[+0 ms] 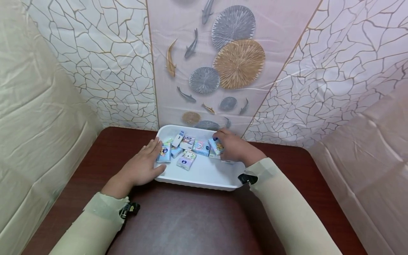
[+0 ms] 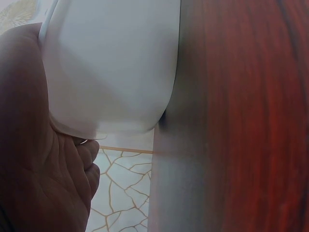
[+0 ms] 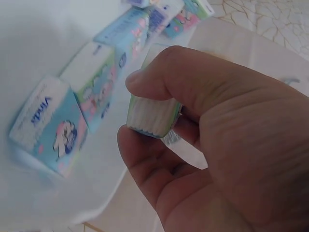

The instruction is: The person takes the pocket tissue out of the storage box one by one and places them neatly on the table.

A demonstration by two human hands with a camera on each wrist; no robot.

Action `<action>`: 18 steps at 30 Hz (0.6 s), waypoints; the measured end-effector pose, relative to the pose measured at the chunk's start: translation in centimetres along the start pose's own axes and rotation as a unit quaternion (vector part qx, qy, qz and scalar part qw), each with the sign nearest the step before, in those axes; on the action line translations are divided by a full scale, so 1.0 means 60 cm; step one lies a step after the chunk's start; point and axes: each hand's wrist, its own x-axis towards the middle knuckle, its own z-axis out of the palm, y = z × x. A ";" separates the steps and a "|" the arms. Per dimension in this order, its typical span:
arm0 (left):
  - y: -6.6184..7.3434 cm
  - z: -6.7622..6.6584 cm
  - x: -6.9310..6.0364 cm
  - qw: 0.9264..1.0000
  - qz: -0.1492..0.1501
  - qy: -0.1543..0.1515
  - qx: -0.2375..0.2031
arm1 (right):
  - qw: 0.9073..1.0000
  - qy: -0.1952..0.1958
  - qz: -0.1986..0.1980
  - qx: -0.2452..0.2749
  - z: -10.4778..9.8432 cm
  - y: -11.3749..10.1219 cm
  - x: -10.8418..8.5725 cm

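Observation:
A white tray (image 1: pixel 204 181) holds several small printed tissue packs, among them a lilac one (image 1: pixel 186 160) near the middle and a blue one (image 1: pixel 164 153) at the left end. The left hand (image 1: pixel 142 164) rests on the tray's left rim with fingers straight; in the left wrist view the palm (image 2: pixel 43 145) lies against the tray's outer wall (image 2: pixel 116 67). At the tray's right part, the right hand (image 1: pixel 234 146) pinches a blue pack (image 1: pixel 216 146) between thumb and fingers. The right wrist view shows this pack (image 3: pixel 152 113) held above other packs, including a blue and white one (image 3: pixel 50 123).
The tray stands on a dark red-brown table (image 1: pixel 178 219), near its back edge. Behind it hangs a patterned cloth (image 1: pixel 121 63) with fish and round leaf shapes. Plain beige cloth (image 1: pixel 32 88) hangs at the left, with more cloth at the right.

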 end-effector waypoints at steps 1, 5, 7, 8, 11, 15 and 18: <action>0.000 0.000 0.000 1.000 0.000 0.000 0.000 | 1.000 0.004 -0.002 0.003 -0.002 0.003 -0.002; -0.001 -0.001 0.000 1.000 0.002 0.002 -0.001 | 1.000 0.023 -0.016 0.013 -0.011 0.018 -0.014; -0.001 -0.001 0.000 1.000 0.002 0.002 0.000 | 0.999 0.028 -0.020 0.016 -0.019 0.023 -0.022; -0.001 -0.001 0.000 1.000 0.002 0.001 -0.001 | 0.999 0.030 -0.019 0.021 -0.024 0.025 -0.027; 0.000 -0.001 0.000 1.000 -0.001 0.000 -0.001 | 0.999 0.033 -0.009 0.031 -0.035 0.032 -0.041; 0.000 -0.001 0.000 1.000 -0.001 0.000 -0.003 | 0.998 0.043 -0.011 0.033 -0.038 0.050 -0.054; 0.000 0.000 0.001 1.000 0.000 -0.002 -0.006 | 0.998 0.051 -0.014 0.023 -0.036 0.066 -0.062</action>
